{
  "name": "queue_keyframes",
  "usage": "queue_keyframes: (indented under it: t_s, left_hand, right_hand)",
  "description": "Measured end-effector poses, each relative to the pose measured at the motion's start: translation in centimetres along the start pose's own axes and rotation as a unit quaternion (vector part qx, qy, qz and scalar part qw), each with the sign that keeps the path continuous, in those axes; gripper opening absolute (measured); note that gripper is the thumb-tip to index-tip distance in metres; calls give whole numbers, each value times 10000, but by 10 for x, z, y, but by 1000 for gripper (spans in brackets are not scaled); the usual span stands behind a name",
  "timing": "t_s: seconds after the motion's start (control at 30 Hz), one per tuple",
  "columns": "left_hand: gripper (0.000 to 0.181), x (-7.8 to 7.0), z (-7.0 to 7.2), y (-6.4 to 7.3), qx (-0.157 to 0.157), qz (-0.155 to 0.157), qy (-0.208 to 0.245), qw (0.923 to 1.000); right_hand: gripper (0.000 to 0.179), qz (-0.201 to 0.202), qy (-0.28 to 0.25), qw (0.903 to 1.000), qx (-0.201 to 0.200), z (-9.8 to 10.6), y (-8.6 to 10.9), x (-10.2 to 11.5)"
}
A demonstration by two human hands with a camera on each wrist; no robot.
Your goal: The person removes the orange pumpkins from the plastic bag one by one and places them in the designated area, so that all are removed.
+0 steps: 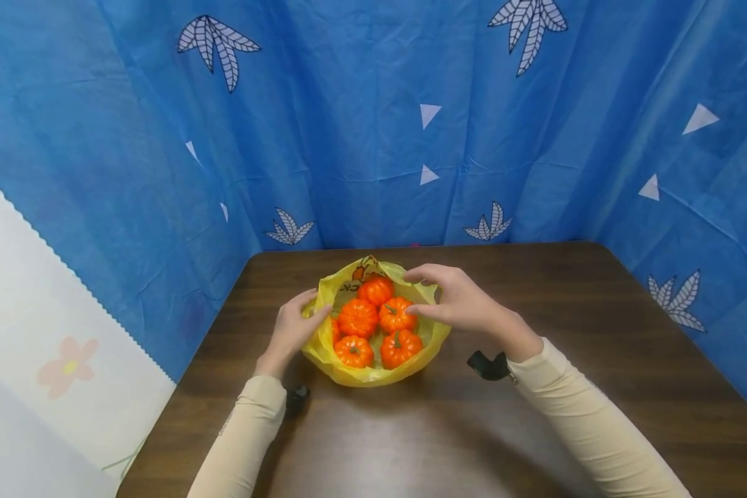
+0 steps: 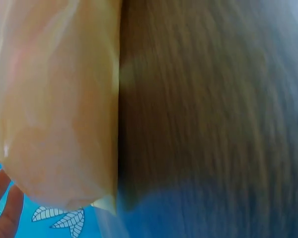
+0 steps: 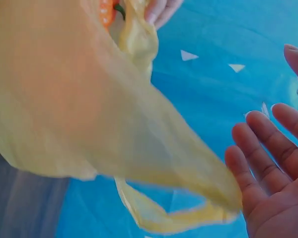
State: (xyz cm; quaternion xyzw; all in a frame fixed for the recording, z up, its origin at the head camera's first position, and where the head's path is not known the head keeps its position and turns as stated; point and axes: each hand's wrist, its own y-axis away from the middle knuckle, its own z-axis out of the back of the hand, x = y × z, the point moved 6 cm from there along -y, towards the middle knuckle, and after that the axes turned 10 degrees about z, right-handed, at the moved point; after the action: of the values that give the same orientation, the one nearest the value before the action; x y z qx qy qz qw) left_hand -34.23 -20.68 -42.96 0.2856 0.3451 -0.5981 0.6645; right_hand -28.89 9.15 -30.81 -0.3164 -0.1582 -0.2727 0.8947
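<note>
One translucent yellow bag (image 1: 373,377)

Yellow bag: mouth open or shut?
Open. In the head view, the mouth of the yellow bag is spread wide, with orange pumpkins visible inside, left hand and right hand at opposite sides.

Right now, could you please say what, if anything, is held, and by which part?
The right hand holds nothing; the left hand is at the left rim of the yellow bag, its grip unclear.

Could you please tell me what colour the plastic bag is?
The plastic bag is translucent yellow, seen best in the head view.
</note>
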Motion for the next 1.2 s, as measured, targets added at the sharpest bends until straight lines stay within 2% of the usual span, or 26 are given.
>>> queue_keyframes:
  t_s: [0.27, 0.33, 0.5, 0.73, 0.87, 1.03, 1.2]
  left_hand:
    - [41, -5, -1, 4, -196, -291, 207, 9992]
    - [39, -5, -1, 5, -248, -382, 233, 9987]
    - [35, -3, -2, 7, -309, -470, 371, 9977]
    - [30, 0, -1, 9, -553, -632, 567, 9948]
    - [30, 1, -1, 10, -593, -529, 720, 9942]
    - [32, 5, -1, 12, -521, -239, 904, 9943]
    - [33, 10, -2, 13, -533, -73, 1123, 9922]
  right_hand:
    - [48, -152, 0, 9973, 713, -32, -3, 2]
    - [48, -183, 49, 9971, 743, -36, -1, 0]
    - [49, -494, -221, 9962, 689, -44, 9, -17]
    - [51, -870, -844, 9911, 544, -54, 24, -38]
    - [53, -1026, -972, 9887, 495, -60, 32, -47]
    - [53, -1258, -1036, 9855, 463, -67, 38, -55]
    - [52, -1348, -1172, 9832, 387, -71, 44, -61]
